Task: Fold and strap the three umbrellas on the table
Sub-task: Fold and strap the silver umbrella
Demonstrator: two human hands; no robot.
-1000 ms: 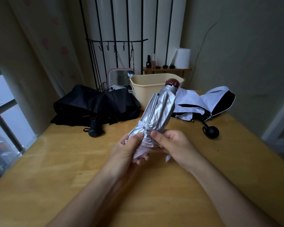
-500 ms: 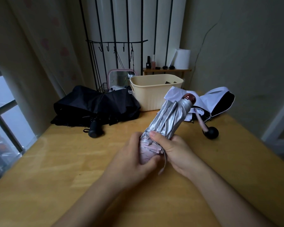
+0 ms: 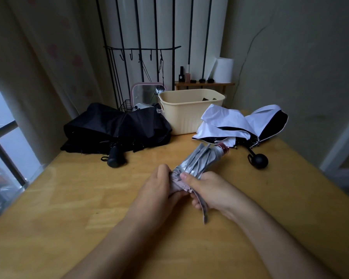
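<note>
A silver folded umbrella (image 3: 197,160) with a dark red tip lies tilted low over the wooden table (image 3: 69,198), tip pointing away to the right. My left hand (image 3: 157,188) grips its near, pinkish end. My right hand (image 3: 206,190) holds the same end, thumb on the fabric, and its strap (image 3: 203,208) hangs down past the fingers. A black umbrella (image 3: 117,127) lies loosely collapsed at the back left, its handle towards me. A white umbrella with a black lining (image 3: 240,125) lies unfolded at the back right, with a round black handle (image 3: 259,161).
A cream plastic basket (image 3: 189,111) stands at the back centre between the two loose umbrellas. Behind it are a black wire rack with hooks (image 3: 141,55), a pink-framed mirror and a small shelf with bottles and a paper roll. A window is at the left.
The silver umbrella has swung down from nearly upright to low over the table, its tip moving right and away. Both hands stayed on its near end, and the strap now hangs free.
</note>
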